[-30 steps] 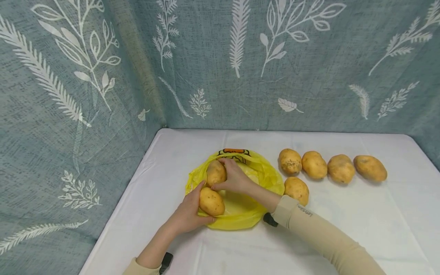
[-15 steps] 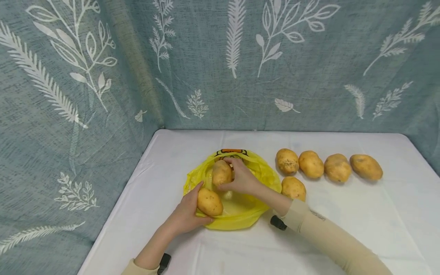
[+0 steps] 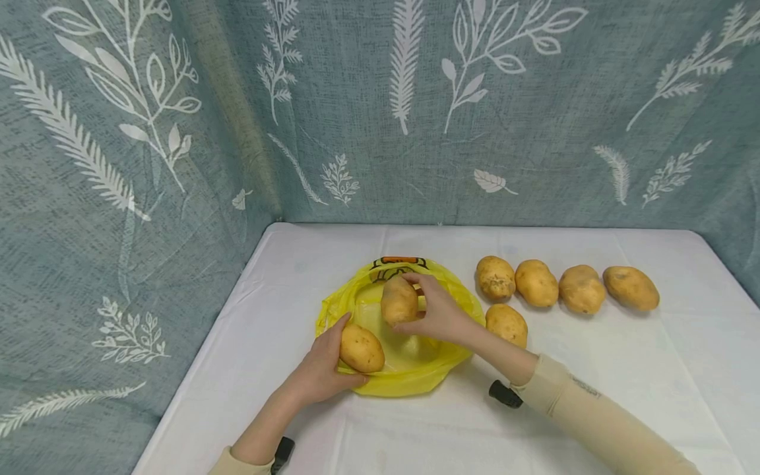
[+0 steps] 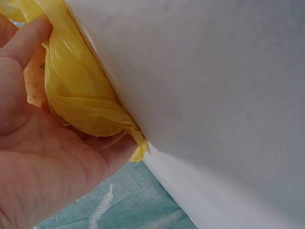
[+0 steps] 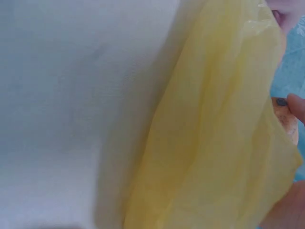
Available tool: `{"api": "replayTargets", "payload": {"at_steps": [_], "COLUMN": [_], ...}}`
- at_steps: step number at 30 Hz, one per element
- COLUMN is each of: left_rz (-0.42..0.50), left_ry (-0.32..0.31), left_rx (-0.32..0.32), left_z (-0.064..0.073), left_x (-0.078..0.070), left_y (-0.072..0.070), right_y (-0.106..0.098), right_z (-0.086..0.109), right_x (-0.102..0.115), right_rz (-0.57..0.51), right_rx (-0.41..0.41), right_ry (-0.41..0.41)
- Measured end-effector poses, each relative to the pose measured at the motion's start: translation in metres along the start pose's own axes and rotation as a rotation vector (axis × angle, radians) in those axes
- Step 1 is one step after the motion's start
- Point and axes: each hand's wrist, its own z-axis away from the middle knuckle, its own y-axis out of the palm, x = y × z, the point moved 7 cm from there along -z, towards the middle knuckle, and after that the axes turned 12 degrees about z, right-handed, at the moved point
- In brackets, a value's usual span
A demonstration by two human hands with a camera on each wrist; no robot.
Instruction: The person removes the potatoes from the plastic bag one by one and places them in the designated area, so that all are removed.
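A yellow plastic bag (image 3: pixel 410 386) lies on the white table with its mouth spread wide. At its left front rim my left hand (image 3: pixel 323 366) holds a potato (image 3: pixel 362 348), thumb and fingers on either side of it; the left wrist view shows the bag's film (image 4: pixel 78 76) gathered against this hand too. My right hand (image 3: pixel 442 313) grips a second potato (image 3: pixel 399 301) between thumb and fingertips, above the bag's opening. In the right wrist view the bag's side (image 5: pixel 205 124) hides most of that hand, with part of a potato (image 5: pixel 286 119) showing.
Right of the bag a row of several potatoes (image 3: pixel 536 284) runs toward the table's right side. One more potato (image 3: pixel 506 324) sits close to the bag, partly behind my right wrist. A patterned blue-green curtain (image 3: pixel 356 99) stands behind the white table (image 3: pixel 623 382) and along its left.
My right hand has moved right with its potato, away from the left potato and toward the middle of the bag's mouth. The left hand keeps its place.
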Motion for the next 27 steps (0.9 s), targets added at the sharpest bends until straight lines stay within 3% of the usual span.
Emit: {"api": "replayTargets", "payload": {"at_steps": [15,22,27], "left_rz": [-0.006,-0.007,-0.006], "left_ry": [-0.001,-0.006,-0.001], "left_rx": [-0.003,-0.008,-0.01], "left_z": [0.001,0.0,0.001], "left_x": [-0.001,0.0,0.0], "left_y": [0.0,0.0,0.001], "right_y": [-0.019,-0.034,-0.039], "right_z": [0.025,0.039,0.048], "right_x": [-0.004,-0.005,-0.008], "right_rz": [0.001,0.074,0.043], "right_rx": [-0.012,-0.056,-0.043], "right_ry": [-0.015,-0.015,-0.014]}}
